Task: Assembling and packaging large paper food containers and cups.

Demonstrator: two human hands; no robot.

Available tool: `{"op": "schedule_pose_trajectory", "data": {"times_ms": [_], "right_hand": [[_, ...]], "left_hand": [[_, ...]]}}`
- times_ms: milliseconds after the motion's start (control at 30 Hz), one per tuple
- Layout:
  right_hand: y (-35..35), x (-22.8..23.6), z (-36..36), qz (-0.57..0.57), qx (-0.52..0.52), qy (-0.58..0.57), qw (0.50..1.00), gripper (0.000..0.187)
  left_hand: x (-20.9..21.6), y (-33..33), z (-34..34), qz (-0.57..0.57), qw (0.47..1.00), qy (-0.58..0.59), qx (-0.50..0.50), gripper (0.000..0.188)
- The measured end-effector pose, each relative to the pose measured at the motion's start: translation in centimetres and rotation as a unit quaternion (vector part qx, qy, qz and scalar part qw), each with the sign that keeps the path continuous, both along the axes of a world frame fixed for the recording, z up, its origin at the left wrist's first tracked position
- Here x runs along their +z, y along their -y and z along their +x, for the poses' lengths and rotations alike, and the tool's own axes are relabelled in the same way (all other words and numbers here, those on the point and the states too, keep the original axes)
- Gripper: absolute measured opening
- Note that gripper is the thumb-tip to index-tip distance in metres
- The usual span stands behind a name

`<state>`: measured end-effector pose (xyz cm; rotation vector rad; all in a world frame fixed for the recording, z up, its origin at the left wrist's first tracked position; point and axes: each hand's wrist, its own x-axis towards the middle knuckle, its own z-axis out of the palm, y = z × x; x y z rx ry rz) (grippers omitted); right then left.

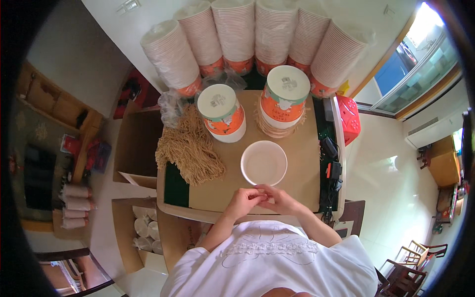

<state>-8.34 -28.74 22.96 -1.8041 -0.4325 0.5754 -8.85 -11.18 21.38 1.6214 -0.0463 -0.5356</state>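
My left hand [243,202] and my right hand [281,199] meet at the table's near edge, fingertips pinched together. Whatever lies between the fingers, if anything, is too small to make out. Just beyond them stands a white paper bucket [243,171], mouth upward, its inside plain white. To its left spreads a heap of tan twisted cords [190,148]. Farther back, two orange-and-white paper buckets stand upside down: a shorter left one [226,124] and a taller right one [281,110]. More tan cord lies around the foot of the right bucket [272,129].
Several tall stacks of paper buckets [235,34] in clear plastic line the table's back. Black cables and adapters [334,171] run along the right edge. Cardboard boxes [136,143] stand on the floor at left, one box [118,232] holding white items. A red stool [349,119] is at right.
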Motion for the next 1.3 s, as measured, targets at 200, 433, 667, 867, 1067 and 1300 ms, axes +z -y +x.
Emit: {"op": "schedule_pose_trajectory", "data": {"times_ms": [200, 433, 667, 867, 1067, 1300], "right_hand": [[-0.9, 0.0, 0.0, -0.036, -0.079, -0.017, 0.996, 0.019], [-1.3, -1.0, -0.2, 0.066, -0.186, -0.02, 0.98, 0.009], [-1.1, -1.7, -0.1, 0.062, -0.196, -0.048, 0.978, 0.01], [-1.4, -0.6, 0.2, 0.069, -0.196, -0.038, 0.977, 0.009], [-1.5, -1.9, 0.1, 0.087, -0.177, -0.042, 0.98, 0.01], [-1.3, -0.6, 0.1, 0.031, -0.164, -0.041, 0.985, 0.01]], "left_hand": [[-0.1, -1.1, 0.4, 0.044, 0.998, 0.014, 0.032, 0.011], [-0.5, -0.8, 0.4, -0.031, 0.997, -0.029, 0.069, 0.013], [-1.2, -1.1, 0.5, -0.087, 0.988, -0.065, 0.106, 0.023], [0.2, -0.9, 0.3, -0.111, 0.983, -0.134, 0.061, 0.025], [-0.6, -1.2, 0.2, -0.134, 0.983, -0.115, 0.038, 0.02], [-0.4, -1.6, 0.4, -0.141, 0.983, -0.111, 0.021, 0.018]]}}
